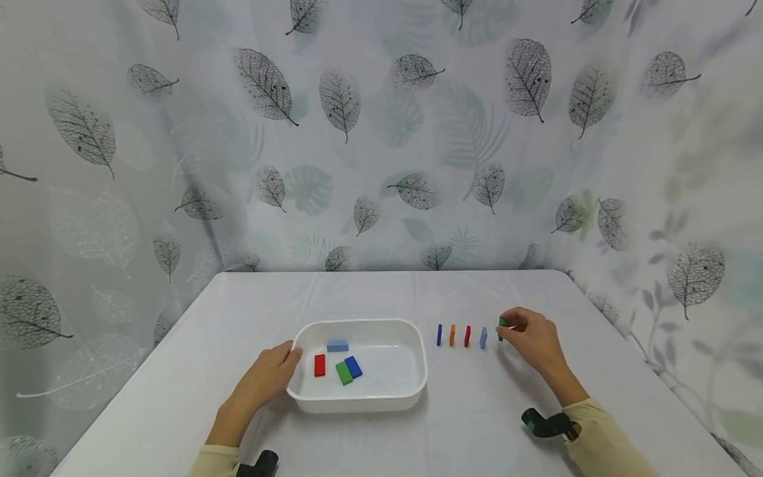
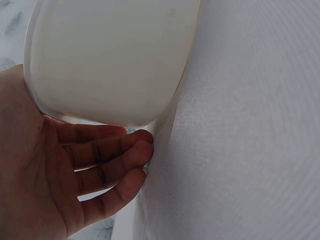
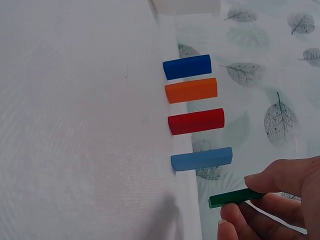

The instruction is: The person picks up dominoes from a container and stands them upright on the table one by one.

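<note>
My left hand (image 1: pixel 271 371) holds the left end of a white plastic tray (image 1: pixel 357 405), its thumb at the rim. In the left wrist view, its fingers (image 2: pixel 107 157) bend along the outside of the tray's end. At the right, my right hand (image 1: pixel 533 338) pinches a green block (image 3: pixel 230 198) between thumb and fingertips. That block is held upright at the right end of a row of thin standing blocks: dark blue (image 1: pixel 439 334), orange (image 1: pixel 452 335), red (image 1: pixel 467 336) and light blue (image 1: pixel 483 338).
Inside the tray lie a light blue block (image 1: pixel 337 346), a red block (image 1: pixel 320 366), a green block (image 1: pixel 344 373) and a blue block (image 1: pixel 354 366), the last two touching. A white cloth covers the table (image 1: pixel 477 411). Behind hangs a leaf-patterned curtain (image 1: pixel 381 152).
</note>
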{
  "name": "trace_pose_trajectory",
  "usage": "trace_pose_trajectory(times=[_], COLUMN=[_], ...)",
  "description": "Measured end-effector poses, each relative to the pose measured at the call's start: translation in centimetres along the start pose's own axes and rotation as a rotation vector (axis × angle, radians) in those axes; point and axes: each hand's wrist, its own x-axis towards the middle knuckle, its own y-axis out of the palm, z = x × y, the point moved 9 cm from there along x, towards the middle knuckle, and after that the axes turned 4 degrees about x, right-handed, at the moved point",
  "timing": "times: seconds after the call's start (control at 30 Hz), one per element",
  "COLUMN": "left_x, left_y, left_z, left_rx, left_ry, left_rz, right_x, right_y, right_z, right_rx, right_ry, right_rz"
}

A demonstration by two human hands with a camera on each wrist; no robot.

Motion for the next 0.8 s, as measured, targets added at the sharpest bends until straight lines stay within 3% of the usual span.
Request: trace_pose_trajectory(times=[0.8], left_x=[0.0], left_y=[-0.1], left_z=[-0.1], left_rx=[0.006], left_ry=[-0.002], left_rz=[-0.001], right_x=[-0.2], right_y=[1.3], right_z=[-1.5], right_rx=[-0.003], right_ry=[0.042], right_rz=[0.080])
